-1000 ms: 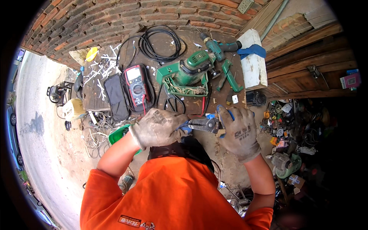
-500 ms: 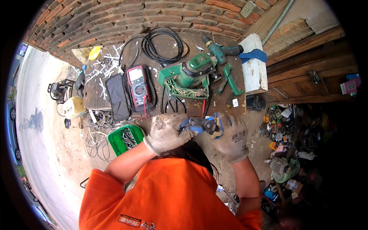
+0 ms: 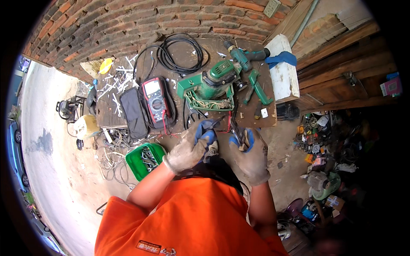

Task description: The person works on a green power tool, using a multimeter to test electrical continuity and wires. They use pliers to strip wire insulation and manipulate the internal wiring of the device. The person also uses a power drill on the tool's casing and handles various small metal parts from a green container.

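My left hand (image 3: 190, 147), in a dirty grey glove with blue inside, is closed around a small dark piece (image 3: 218, 123) whose end pokes out past the fingers; its kind is unclear. A short gap away, my right hand (image 3: 251, 157), gloved alike, grips a dark metal tool (image 3: 238, 133) that looks like pliers, pointing up toward the table. Beyond both hands, a green power tool (image 3: 215, 81) lies with its housing open and wires exposed. A red-and-grey multimeter (image 3: 156, 99) rests in its black case to the left, with a red lead.
The wooden table (image 3: 181, 45) bears a coiled black cable (image 3: 171, 53), a teal cordless drill (image 3: 240, 57), a green handle part (image 3: 258, 88) and white scraps (image 3: 115, 85). A green bin (image 3: 136, 164) of metal tools stands left of me. Clutter (image 3: 316, 147) covers the floor at right.
My hands were together on a dark cylindrical thing; now they are apart. The dark piece shows in my left hand and the plier-like tool in my right.
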Available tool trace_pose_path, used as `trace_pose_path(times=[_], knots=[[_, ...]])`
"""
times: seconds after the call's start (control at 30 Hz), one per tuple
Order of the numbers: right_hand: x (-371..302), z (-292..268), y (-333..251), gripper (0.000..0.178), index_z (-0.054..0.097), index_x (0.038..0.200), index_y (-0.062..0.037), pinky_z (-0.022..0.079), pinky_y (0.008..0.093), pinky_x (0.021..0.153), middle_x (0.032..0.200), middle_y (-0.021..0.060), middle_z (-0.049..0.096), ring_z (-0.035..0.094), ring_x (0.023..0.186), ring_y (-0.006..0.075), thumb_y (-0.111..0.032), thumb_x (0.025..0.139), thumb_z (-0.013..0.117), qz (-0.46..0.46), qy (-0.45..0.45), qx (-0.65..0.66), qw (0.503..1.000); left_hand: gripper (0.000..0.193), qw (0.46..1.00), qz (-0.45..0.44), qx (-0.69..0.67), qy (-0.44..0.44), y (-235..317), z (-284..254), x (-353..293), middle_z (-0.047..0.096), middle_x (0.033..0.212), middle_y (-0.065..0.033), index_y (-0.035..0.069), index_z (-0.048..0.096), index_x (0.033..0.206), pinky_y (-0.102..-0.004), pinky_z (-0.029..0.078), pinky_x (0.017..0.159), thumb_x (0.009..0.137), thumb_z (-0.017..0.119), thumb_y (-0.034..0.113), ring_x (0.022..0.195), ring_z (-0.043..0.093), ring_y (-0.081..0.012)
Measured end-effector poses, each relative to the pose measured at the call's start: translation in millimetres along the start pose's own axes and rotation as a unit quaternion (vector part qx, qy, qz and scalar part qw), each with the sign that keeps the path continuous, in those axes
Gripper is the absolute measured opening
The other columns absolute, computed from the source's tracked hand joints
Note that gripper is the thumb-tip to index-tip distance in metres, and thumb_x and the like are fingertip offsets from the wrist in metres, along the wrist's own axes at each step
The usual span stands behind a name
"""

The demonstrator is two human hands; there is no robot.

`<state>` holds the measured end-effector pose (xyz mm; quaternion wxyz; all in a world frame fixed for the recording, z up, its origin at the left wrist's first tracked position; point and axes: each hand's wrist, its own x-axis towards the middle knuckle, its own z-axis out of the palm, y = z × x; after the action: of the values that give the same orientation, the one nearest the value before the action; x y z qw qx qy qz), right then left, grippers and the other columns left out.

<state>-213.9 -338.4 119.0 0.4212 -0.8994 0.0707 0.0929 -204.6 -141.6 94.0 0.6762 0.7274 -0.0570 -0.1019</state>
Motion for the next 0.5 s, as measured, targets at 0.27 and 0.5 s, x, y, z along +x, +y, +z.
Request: trace_pose_path(times=[0.27,0.5], knots=[[-12,1,-10,0.034,0.061,0.103,-0.0031,0.051,0.0386,0.073,0.085,0.0114,0.066,0.065,0.077,0.0272,-0.019,0.076,0.075,-0.064,-0.050,-0.066,0.995,0.039,0.999,0.021,0.031,-0.029,18,-18,-9,0.064,0.086,-0.0053,-0.004,0.053,0.128,-0.0256,0.049,0.065,0.096,0.052,0.019,0.070,0.059,-0.0107],[-12,1,-14,0.048,0.059,0.111,0.0002,0.053,0.0418,0.082,0.104,0.0175,0.064,0.065,0.095,0.0336,-0.027,0.075,0.075,-0.015,-0.114,-0.075,0.991,0.038,0.994,0.058,0.090,-0.009,16,-17,-13,0.067,0.086,-0.0079,-0.003,0.054,0.128,-0.0275,0.052,0.061,0.093,0.057,0.012,0.065,0.064,-0.0121]])
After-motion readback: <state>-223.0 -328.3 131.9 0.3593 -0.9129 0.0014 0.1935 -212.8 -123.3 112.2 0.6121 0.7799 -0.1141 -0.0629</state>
